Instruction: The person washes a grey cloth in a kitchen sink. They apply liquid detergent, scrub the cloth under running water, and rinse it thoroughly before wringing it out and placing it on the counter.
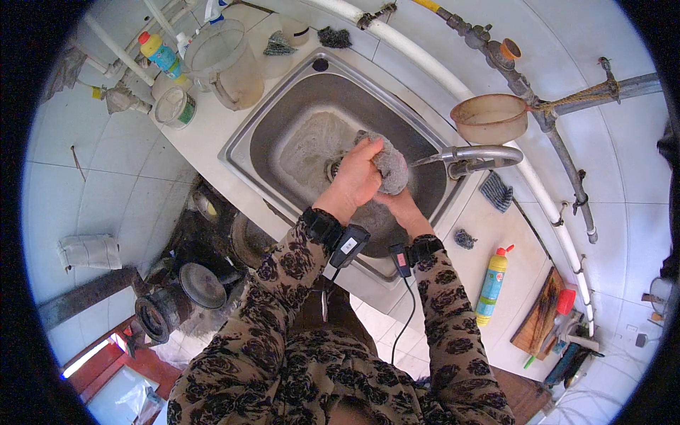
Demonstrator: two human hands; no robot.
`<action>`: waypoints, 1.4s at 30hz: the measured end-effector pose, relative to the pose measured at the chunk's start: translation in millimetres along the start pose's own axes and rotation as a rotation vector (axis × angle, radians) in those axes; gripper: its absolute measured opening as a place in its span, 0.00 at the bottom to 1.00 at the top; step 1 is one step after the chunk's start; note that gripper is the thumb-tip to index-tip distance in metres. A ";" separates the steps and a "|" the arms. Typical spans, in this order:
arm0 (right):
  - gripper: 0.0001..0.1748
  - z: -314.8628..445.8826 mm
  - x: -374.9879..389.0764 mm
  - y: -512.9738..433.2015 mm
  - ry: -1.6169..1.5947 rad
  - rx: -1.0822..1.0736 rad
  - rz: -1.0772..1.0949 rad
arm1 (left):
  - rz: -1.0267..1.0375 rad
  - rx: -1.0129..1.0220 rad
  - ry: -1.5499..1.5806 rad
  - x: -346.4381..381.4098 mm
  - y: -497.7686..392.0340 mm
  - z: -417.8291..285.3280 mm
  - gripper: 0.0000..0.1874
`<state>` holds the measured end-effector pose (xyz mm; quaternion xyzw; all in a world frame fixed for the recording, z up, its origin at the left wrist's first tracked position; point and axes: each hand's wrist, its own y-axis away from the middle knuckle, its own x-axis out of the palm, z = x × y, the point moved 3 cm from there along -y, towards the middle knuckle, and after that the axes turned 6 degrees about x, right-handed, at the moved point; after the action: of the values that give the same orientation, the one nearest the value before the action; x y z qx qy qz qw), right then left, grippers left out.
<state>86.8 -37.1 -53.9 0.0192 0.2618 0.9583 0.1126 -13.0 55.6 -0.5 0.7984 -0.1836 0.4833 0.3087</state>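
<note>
Over the stainless steel sink [276,133], my left hand [357,175] grips a wet grey cloth or scrubbing pad [392,167], thumb on top. My right hand [401,204] is below and behind it, its fingers mostly hidden by the cloth; it seems to support the cloth from beneath. A metal faucet [478,154] reaches over the right side of the basin, close to the cloth. Cloudy, foamy water [319,141] lies on the basin floor around the drain [333,168].
A plastic pitcher [228,64], a tub [175,108] and a yellow-blue bottle [162,56] stand left. On the right counter lie a striped cloth [496,191], a steel wool pad [465,239], another bottle [491,287] and a wooden cutting board [539,313]. A plastic ladle [490,119] hangs above the faucet.
</note>
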 end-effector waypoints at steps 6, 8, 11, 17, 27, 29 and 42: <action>0.28 11.2 -16.8 -4.2 -0.566 -0.042 -0.176 | -0.496 -0.150 -0.366 -55.8 14.5 -12.8 0.21; 0.32 19.7 -11.8 1.3 -0.369 -0.121 -0.129 | -0.575 -0.409 -0.356 -67.9 24.0 8.9 0.26; 0.38 26.3 8.2 17.0 0.286 -0.206 -0.220 | -0.208 -0.494 0.044 -61.2 17.9 42.4 0.25; 0.27 27.5 34.1 40.8 0.544 -0.434 -0.246 | -0.200 -0.206 0.040 -63.3 11.6 53.2 0.18; 0.16 -8.3 -1.0 -12.4 -0.133 0.028 -0.561 | -0.346 -0.043 -0.318 -58.9 23.8 65.9 0.15; 0.13 -3.5 3.2 -7.6 -0.301 0.017 -0.390 | -0.256 -0.166 -0.105 -54.2 23.5 60.6 0.17; 0.12 49.1 12.9 19.6 0.428 -0.660 -0.561 | -0.210 0.035 -0.543 -41.6 9.3 64.9 0.19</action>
<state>74.9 -26.2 -2.0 -0.2867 -0.0441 0.9052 0.3105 4.9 5.0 -56.6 0.9183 -0.1673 0.2206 0.2829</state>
